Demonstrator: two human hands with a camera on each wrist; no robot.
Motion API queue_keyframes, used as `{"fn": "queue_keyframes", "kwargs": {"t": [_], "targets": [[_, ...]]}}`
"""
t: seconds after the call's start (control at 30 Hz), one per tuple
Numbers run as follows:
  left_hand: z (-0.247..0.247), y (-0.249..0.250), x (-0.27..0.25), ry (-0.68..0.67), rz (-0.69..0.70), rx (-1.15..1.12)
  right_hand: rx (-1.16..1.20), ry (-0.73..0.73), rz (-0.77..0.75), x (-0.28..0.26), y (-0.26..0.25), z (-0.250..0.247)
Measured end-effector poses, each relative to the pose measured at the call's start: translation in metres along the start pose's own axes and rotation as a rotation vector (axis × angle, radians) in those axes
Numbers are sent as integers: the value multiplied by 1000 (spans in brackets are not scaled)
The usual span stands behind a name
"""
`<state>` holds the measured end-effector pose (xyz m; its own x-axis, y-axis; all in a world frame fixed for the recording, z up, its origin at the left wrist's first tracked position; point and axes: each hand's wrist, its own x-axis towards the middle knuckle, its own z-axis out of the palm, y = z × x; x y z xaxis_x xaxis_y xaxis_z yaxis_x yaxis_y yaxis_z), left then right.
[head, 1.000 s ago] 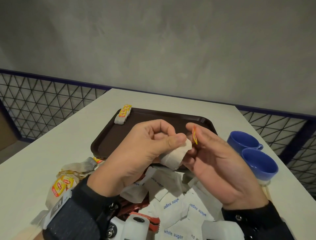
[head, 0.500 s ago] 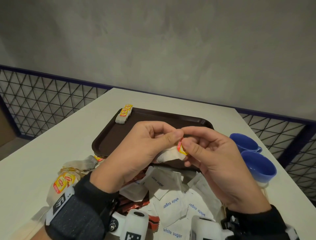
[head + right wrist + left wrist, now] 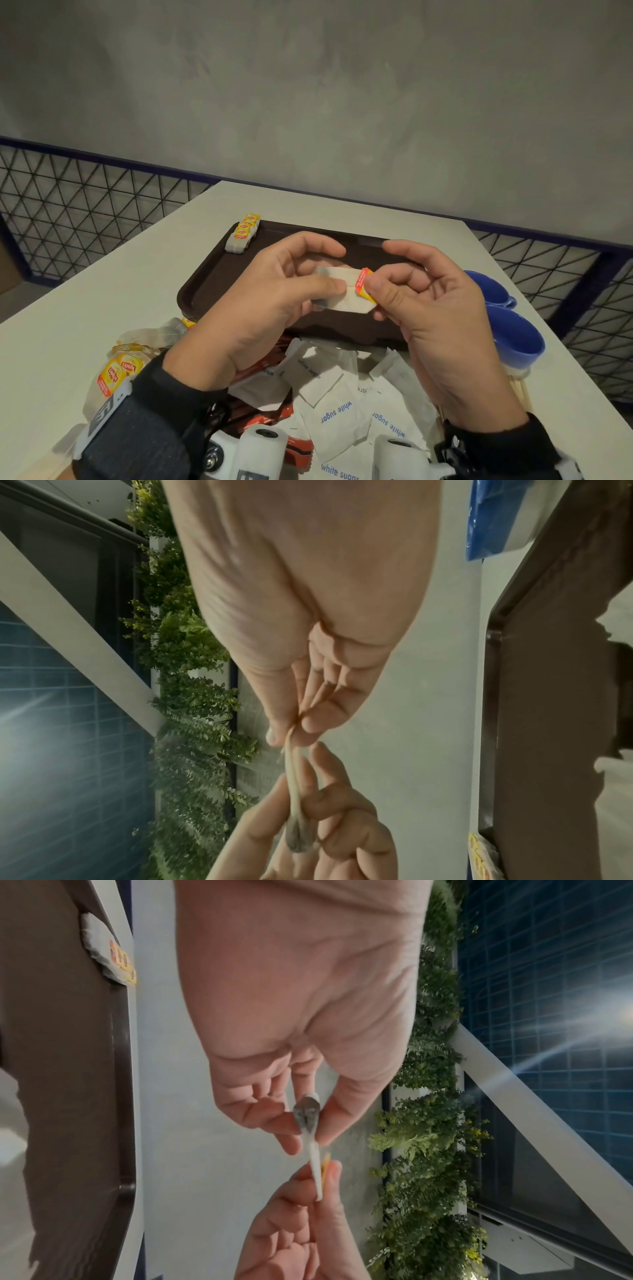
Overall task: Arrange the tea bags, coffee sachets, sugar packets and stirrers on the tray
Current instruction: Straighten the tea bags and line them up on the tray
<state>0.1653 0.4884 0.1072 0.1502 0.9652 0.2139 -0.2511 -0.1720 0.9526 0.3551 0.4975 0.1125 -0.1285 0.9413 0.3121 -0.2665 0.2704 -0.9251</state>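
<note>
Both hands hold one white tea bag above the near part of the brown tray. My left hand pinches the bag's left end between thumb and fingers. My right hand pinches its red and yellow tag against the bag's right end. The left wrist view shows the tea bag edge-on between both hands, and so does the right wrist view, tea bag. A short stack of tea bags lies in the tray's far left corner.
Near me on the white table lie several white sugar packets, red coffee sachets and loose tea bags at the left. Two blue cups stand right of the tray. A wire railing borders the table.
The right hand has brought the tag from held apart to pressed flat on the bag's right end. The bag now lies spread flat between both hands.
</note>
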Motion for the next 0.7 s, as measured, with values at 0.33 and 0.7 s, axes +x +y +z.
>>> {"fn": "queue_keyframes", "kwargs": {"t": [0.33,0.7], "targets": [[-1,-2,-1,15,30,183,-132,-15,-65,-2,-2,-2],[3,-2,-3,-30,29,169,-229,-31,-115,-2,1,-5]]}}
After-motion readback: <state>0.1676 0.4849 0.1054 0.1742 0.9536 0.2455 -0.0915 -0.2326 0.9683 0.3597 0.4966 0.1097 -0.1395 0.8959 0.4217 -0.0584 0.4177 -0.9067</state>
